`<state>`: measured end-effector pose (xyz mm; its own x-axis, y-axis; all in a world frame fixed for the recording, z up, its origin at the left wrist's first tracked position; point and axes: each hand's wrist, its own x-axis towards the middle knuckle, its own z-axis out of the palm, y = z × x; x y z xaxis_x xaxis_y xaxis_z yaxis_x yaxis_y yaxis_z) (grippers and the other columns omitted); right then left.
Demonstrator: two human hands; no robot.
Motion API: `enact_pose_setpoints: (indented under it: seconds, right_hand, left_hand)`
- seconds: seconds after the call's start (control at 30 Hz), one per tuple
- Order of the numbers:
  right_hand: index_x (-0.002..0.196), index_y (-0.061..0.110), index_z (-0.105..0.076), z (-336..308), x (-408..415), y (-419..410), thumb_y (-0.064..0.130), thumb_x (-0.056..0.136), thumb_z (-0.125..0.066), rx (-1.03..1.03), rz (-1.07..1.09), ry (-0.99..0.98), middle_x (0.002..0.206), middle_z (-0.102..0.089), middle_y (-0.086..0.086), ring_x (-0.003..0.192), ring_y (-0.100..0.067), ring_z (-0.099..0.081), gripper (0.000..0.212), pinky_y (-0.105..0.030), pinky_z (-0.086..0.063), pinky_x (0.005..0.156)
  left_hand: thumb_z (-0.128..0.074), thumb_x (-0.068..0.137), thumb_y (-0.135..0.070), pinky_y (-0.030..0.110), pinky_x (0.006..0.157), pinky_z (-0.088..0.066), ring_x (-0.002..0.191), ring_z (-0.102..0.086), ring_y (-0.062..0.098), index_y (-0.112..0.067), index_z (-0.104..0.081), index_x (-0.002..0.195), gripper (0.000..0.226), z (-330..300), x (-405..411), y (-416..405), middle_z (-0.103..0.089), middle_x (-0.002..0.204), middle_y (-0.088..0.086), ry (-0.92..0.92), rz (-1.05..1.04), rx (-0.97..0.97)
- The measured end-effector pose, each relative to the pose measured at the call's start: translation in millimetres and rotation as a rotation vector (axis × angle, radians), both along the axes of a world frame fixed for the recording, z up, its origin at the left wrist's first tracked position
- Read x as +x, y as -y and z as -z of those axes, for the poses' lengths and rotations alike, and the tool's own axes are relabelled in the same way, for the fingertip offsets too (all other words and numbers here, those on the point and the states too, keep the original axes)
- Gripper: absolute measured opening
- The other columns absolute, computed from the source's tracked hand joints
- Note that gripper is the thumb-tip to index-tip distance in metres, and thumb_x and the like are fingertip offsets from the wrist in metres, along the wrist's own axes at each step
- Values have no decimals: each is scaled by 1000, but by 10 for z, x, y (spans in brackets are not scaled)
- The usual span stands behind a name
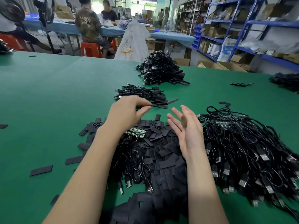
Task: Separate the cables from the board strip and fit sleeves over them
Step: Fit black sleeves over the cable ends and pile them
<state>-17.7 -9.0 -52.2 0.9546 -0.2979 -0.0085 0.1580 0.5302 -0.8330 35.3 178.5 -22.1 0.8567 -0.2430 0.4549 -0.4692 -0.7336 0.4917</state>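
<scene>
Left hand (127, 110) pinches a cable (160, 103) between thumb and fingertips, held just above the tabletop (48, 94); the far end looks already sleeved, a dark flat sleeve (173, 100) on the tip, pointing toward the small pile (142, 93) just beyond. Right hand (186, 131) is free, fingers straight and spread, palm turned inward, holding nothing, hovering over the sleeve heap (161, 143). Under the left wrist a green board strip (137, 130) lies on that heap, with several cables (135, 164) still attached and trailing toward the near edge, USB plugs at the ends. Loose sleeves are scattered on the green mat to the left. To the right, a big tangle (242, 143) of cables with another dark strip near its top edge, apparently unprocessed. Farther back, a larger stack (161, 68) of cables, and another one at the far right edge. My read: one cable just finished and on its way to the small pile. Progress is partial: two piles look done, but the strip in front has cables left and the right-hand tangle looks untouched. Plenty of sleeves remain. Can't tell how many cables remain on the strip.
</scene>
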Motion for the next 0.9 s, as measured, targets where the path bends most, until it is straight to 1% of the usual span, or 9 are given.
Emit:
enact_pose_setpoints:
  seconds: [0.1,0.23,0.3,0.4,0.5,0.57,0.6,0.7,0.9]
  right_hand:
    - [123,13,-63,-5,-6,4,27,102,-61,-15,9,-14,109,-77,-7,101,-25,-75,25,-29,-61,77]
    - [120,14,-66,6,2,20,29,101,-60,-51,8,-25,108,-78,-5,98,-23,-75,24,-29,-61,75]
    - [119,14,-66,23,3,28,30,101,-60,-62,4,-29,107,-78,-4,96,-22,-75,25,-29,-61,74]
    - [117,14,-67,31,11,47,31,100,-61,-67,-8,-25,106,-78,-4,93,-21,-75,25,-28,-60,73]
    - [112,15,-69,38,16,37,31,99,-62,-69,-8,-26,104,-78,-4,88,-19,-75,22,-28,-59,71]
    - [110,14,-71,35,17,20,31,98,-63,-76,-12,-29,102,-78,-4,84,-18,-74,22,-27,-59,69]
    - [110,13,-71,31,15,11,31,98,-64,-81,-14,-30,100,-78,-4,83,-18,-74,22,-27,-59,69]
    - [107,13,-73,33,13,-5,31,98,-64,-102,-19,-28,96,-78,-3,79,-16,-73,21,-27,-59,68]
    - [100,16,-74,39,6,-18,29,100,-61,-157,-27,-24,89,-77,1,74,-13,-70,19,-24,-57,64]
  left_hand:
    - [-62,97,-42,28,72,-39,102,-63,16,-38,-75,112,20,-111,401,152,-70,108,-10,80,-27,187]
    - [-60,99,-39,31,77,-42,110,-62,22,-34,-74,119,24,-58,908,265,-65,119,-5,35,-7,381]
    - [-63,97,-40,32,88,-43,119,-58,23,-33,-70,126,30,47,1049,230,-60,126,-3,-35,-12,512]
    - [-74,87,-46,46,110,-35,132,-43,27,-28,-55,137,57,233,1092,174,-49,138,5,-49,-90,675]
    - [-79,82,-40,43,93,-44,117,-52,30,-20,-53,120,50,335,1027,173,-56,124,8,49,-189,629]
    - [-74,88,-35,38,74,-44,101,-61,31,-18,-56,109,32,347,998,168,-65,109,7,-11,-201,596]
    - [-71,91,-33,36,71,-43,97,-63,32,-18,-58,106,25,353,999,162,-67,106,7,-48,-200,597]
    - [-61,96,-28,37,74,-49,99,-64,33,-17,-62,109,17,384,1007,136,-68,109,9,-124,-167,576]
    - [-56,98,-28,41,93,-50,114,-57,30,-18,-62,120,24,366,1003,48,-59,123,8,-237,-77,512]
